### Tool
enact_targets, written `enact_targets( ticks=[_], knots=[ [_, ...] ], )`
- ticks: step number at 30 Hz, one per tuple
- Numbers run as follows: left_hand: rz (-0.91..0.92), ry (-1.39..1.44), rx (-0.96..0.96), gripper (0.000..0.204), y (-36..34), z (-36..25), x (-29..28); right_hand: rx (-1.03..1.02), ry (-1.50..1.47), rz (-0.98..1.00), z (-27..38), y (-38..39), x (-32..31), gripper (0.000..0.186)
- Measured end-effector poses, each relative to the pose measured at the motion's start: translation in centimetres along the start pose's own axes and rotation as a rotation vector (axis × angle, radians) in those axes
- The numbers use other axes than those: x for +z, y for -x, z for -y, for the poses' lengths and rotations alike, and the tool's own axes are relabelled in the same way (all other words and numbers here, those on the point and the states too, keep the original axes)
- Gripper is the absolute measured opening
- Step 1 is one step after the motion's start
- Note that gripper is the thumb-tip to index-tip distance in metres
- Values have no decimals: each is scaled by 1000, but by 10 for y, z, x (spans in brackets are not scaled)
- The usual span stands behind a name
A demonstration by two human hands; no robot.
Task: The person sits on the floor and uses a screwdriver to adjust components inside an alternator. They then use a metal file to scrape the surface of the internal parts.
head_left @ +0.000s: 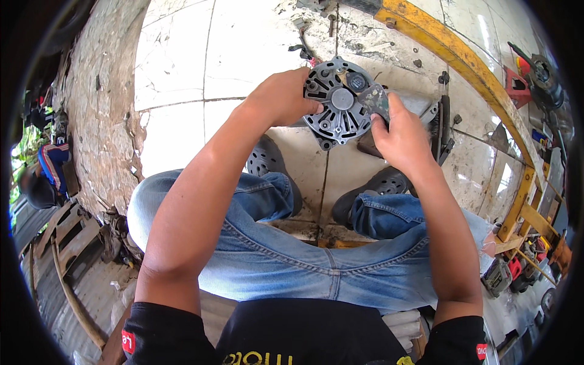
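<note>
A round, silver-grey alternator [342, 99] with slotted vents faces up between my two hands, above the tiled floor. My left hand [281, 97] grips its left rim, the thumb resting on the slotted face and the other fingers hidden behind. On the upper right of the alternator lies a flat, worn grey piece [373, 100] with pale specks. My right hand [399, 129] pinches this piece between thumb and fingers against the housing. A short wire with a pale connector [298, 24] shows just beyond the alternator.
A yellow metal frame [459, 52] curves along the right side. Near my right hand lie a grey metal part [410, 104] and dark rods [445, 125]. Power tools [499, 277] stand at the far right. A person [52, 164] is at the far left. My shoes are just below the alternator.
</note>
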State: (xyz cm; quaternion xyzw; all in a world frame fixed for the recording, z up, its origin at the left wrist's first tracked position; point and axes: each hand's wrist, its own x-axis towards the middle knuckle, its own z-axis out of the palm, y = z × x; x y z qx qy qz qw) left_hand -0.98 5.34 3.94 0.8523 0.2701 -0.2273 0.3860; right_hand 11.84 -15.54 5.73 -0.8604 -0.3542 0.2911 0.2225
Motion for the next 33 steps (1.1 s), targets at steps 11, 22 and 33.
enact_targets(
  ticks=[11,22,33],
  knots=[
    [-8,-10,-3,59,1,-1,0,-10,-14,92,1,1,-7,25],
    [4,-13,-14,59,3,-5,-4,64,-15,133,2,2,-4,28],
    [-25,-90,10,70,-3,0,2,-57,27,104,-3,6,0,31]
  ],
)
